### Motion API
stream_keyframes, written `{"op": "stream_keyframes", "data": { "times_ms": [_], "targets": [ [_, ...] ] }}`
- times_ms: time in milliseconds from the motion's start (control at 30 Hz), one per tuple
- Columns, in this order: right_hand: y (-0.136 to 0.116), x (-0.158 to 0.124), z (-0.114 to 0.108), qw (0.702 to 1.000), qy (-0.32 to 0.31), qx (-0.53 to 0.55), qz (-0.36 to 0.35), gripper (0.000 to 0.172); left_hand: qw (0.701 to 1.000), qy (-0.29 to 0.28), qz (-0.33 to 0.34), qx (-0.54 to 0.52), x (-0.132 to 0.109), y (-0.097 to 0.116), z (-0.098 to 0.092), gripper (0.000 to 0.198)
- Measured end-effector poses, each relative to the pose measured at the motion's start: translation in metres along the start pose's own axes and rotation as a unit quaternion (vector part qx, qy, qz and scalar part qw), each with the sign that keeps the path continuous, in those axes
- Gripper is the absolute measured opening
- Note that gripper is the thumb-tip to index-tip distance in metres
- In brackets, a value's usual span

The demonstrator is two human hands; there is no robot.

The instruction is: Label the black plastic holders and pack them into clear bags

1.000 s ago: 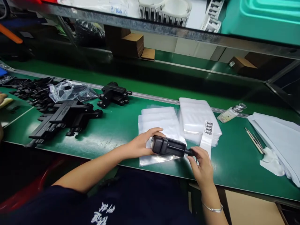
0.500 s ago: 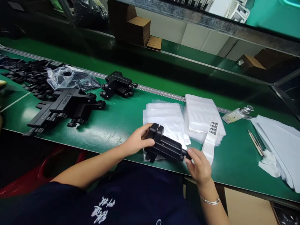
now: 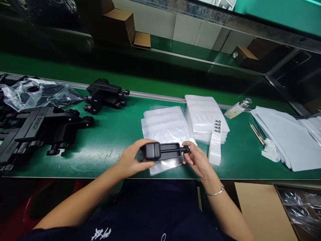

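Observation:
Between my hands is a black clamp-like holder (image 3: 170,151), with a threaded rod along its slot and a small knob (image 3: 185,149) at its right end. My left hand (image 3: 132,158) is closed around the block at the holder's left end. The fingers of my right hand (image 3: 198,158) pinch the knob. Beneath the holder lie clear plastic bags (image 3: 165,125), partly covered by it. A strip of labels (image 3: 216,144) is just right of my right hand, its upper end over a thick stack of white sleeves (image 3: 204,112).
Black Bosch parts (image 3: 37,124) are piled at the left, near a crumpled clear bag (image 3: 37,93). Another black assembly (image 3: 105,93) stands by the back rail. Toward the right are a bottle (image 3: 235,109), pens (image 3: 256,133) and white sheets (image 3: 283,137). An open carton (image 3: 265,211) is below the table edge.
The holder has been turned so its slot and threaded rod face up, and it lies more level. Both hands stay on it. The whole view has shifted to the right.

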State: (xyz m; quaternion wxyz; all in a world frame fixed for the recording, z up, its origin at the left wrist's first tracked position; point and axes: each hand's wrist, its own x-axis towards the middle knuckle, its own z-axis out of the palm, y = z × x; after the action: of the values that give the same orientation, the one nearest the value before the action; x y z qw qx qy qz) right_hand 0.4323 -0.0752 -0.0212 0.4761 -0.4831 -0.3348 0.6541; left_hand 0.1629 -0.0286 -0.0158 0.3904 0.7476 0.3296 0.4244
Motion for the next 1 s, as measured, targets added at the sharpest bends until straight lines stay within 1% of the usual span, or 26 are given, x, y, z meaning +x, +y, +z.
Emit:
{"op": "stream_keyframes", "data": {
  "times_ms": [33, 67, 100, 133, 200, 300, 433, 533, 633, 700, 767, 867, 933, 1000],
  "targets": [
    [0.003, -0.001, -0.001, 0.998, 0.027, -0.033, -0.056, 0.046, 0.996, 0.04, -0.07, -0.042, 0.002, -0.001, 0.003, 0.054],
    [0.007, -0.002, -0.002, 0.989, 0.055, -0.08, -0.112, 0.049, 0.984, 0.077, -0.127, -0.096, 0.004, -0.001, 0.006, 0.054],
    [0.01, -0.004, -0.003, 0.975, 0.077, -0.133, -0.16, 0.05, 0.968, 0.104, -0.167, -0.155, 0.007, -0.002, 0.01, 0.055],
    [0.013, -0.005, -0.003, 0.958, 0.089, -0.184, -0.2, 0.047, 0.952, 0.12, -0.193, -0.208, 0.01, -0.002, 0.013, 0.056],
    [0.018, -0.006, -0.002, 0.933, 0.088, -0.246, -0.249, 0.042, 0.927, 0.128, -0.219, -0.275, 0.017, -0.001, 0.019, 0.056],
    [0.021, -0.005, 0.0, 0.924, 0.078, -0.246, -0.283, 0.034, 0.914, 0.118, -0.225, -0.316, 0.023, 0.003, 0.026, 0.06],
    [0.024, -0.002, 0.001, 0.936, 0.104, -0.187, -0.279, 0.023, 0.915, 0.1, -0.224, -0.32, 0.024, 0.006, 0.031, 0.06],
    [0.029, 0.001, 0.002, 0.951, 0.123, -0.116, -0.259, 0.024, 0.93, 0.095, -0.211, -0.286, 0.023, 0.007, 0.036, 0.061],
    [0.031, 0.004, 0.004, 0.959, 0.164, -0.058, -0.224, 0.026, 0.947, 0.075, -0.187, -0.249, 0.024, 0.008, 0.041, 0.067],
    [0.031, 0.005, 0.003, 0.962, 0.181, -0.042, -0.202, 0.028, 0.95, 0.062, -0.185, -0.244, 0.026, 0.008, 0.045, 0.069],
    [0.031, 0.006, 0.0, 0.965, 0.17, -0.037, -0.195, 0.029, 0.943, 0.067, -0.2, -0.258, 0.029, 0.007, 0.048, 0.066],
    [0.032, 0.008, -0.005, 0.967, 0.15, -0.014, -0.206, 0.031, 0.934, 0.083, -0.216, -0.272, 0.031, 0.004, 0.053, 0.061],
    [0.033, 0.01, -0.007, 0.963, 0.168, 0.003, -0.211, 0.03, 0.942, 0.077, -0.199, -0.26, 0.03, 0.004, 0.055, 0.063],
    [0.033, 0.012, -0.007, 0.96, 0.186, -0.002, -0.209, 0.033, 0.95, 0.069, -0.178, -0.247, 0.031, 0.004, 0.056, 0.067]
  ]
}}
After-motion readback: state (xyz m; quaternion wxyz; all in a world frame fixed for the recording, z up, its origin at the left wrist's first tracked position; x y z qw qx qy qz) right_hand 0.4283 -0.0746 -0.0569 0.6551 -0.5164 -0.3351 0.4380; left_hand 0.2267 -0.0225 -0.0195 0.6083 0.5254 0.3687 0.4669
